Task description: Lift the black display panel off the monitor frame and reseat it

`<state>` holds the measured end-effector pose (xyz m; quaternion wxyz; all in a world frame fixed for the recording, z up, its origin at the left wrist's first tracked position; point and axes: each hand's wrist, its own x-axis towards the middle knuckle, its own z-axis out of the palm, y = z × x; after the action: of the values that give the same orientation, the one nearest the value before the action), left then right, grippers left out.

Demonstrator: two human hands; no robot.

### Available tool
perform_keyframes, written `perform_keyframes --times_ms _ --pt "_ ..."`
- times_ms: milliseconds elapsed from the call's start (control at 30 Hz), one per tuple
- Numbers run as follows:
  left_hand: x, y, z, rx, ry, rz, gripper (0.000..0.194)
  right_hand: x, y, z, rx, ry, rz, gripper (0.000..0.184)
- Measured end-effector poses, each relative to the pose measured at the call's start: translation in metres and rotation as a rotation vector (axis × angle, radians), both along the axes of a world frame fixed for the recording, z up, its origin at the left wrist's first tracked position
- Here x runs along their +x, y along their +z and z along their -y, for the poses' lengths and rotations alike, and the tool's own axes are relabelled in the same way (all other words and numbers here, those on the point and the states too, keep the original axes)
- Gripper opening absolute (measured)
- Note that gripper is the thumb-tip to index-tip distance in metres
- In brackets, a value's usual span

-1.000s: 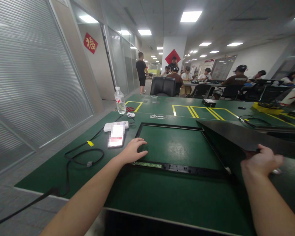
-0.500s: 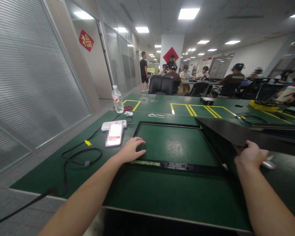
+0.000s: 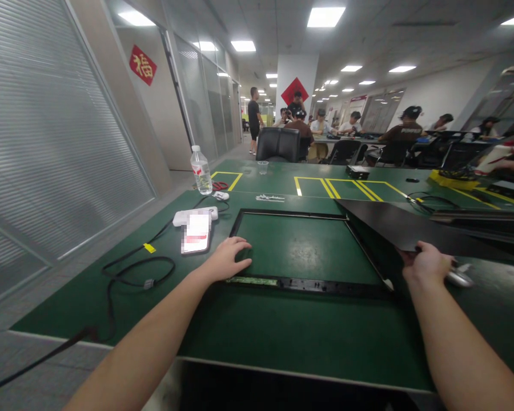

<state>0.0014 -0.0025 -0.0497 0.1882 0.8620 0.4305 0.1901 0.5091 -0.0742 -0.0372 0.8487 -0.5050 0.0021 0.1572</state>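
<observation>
A black rectangular frame [image 3: 321, 286] lies flat on the green table, a strip of green circuit board showing in the left part of its near side. My left hand [image 3: 228, 258] rests over the frame's left side, fingers stretched and thumb apart; it holds nothing I can see. At the right, my right hand [image 3: 428, 264] grips the near edge of a thin black panel [image 3: 385, 224]. That panel is raised and tilted, its far left corner close to the frame's far right corner. The fingers beneath the panel are hidden.
Left of the frame lie a lit phone [image 3: 197, 234], a white device [image 3: 182, 217] and a black cable [image 3: 171, 268]. A water bottle [image 3: 201, 174] and red scissors [image 3: 220, 186] stand and lie farther back. A silver object [image 3: 460, 277] is beside my right hand. People sit at distant tables.
My right hand and the black panel have shifted slightly left. My left hand stays at the frame's left side. The whole view has moved a little.
</observation>
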Motion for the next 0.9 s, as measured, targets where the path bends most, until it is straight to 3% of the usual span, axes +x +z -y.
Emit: perform_keyframes --times_ms 500,900 --pt "0.001 0.002 0.002 -0.012 -0.002 0.052 0.044 -0.007 0.007 0.003 -0.022 0.039 -0.042 0.048" --pt "0.002 0.006 0.004 -0.019 0.013 0.103 0.043 -0.018 0.012 0.009 0.123 0.113 0.057 0.049"
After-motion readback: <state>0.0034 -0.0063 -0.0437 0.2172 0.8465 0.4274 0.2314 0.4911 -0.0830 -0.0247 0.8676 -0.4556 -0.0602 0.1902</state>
